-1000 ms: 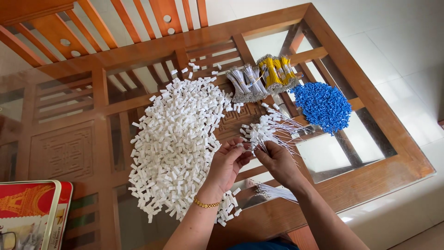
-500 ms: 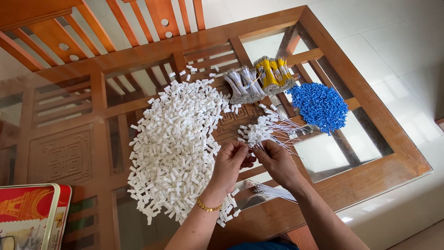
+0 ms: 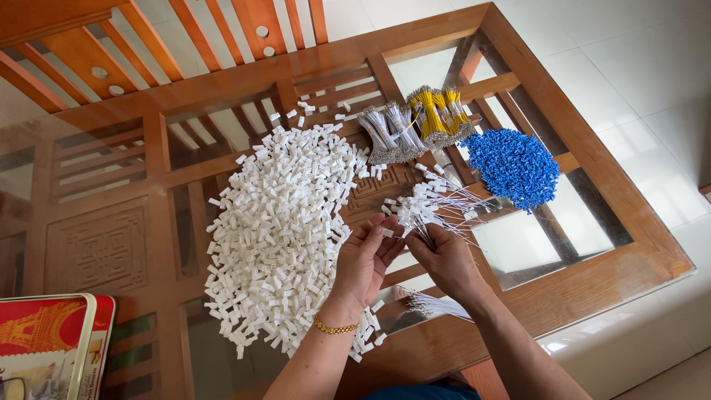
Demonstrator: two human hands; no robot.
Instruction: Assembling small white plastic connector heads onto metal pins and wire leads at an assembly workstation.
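Both hands sit together near the bench's (image 3: 592,285) front edge, and they have barely shifted over the last second. The right hand (image 3: 446,258) stays clamped on a fanned bunch of thin white wires with white plugs (image 3: 422,210) on their ends, held just above the glass. The left hand (image 3: 364,259) has come in close against it, fingers curled and touching at the bunch's base; whether it pinches a single piece there, I cannot tell. So the work goes on at the same spot, piece by piece (no reach out to the stock yet). Just left of the hands spreads the big heap of small white plastic pieces (image 3: 278,230). Toward the far right corner lie grey wire bundles (image 3: 389,133), yellow wire bundles (image 3: 438,111) and a blue pile (image 3: 512,167). At the front left corner, a red tin (image 3: 52,337).
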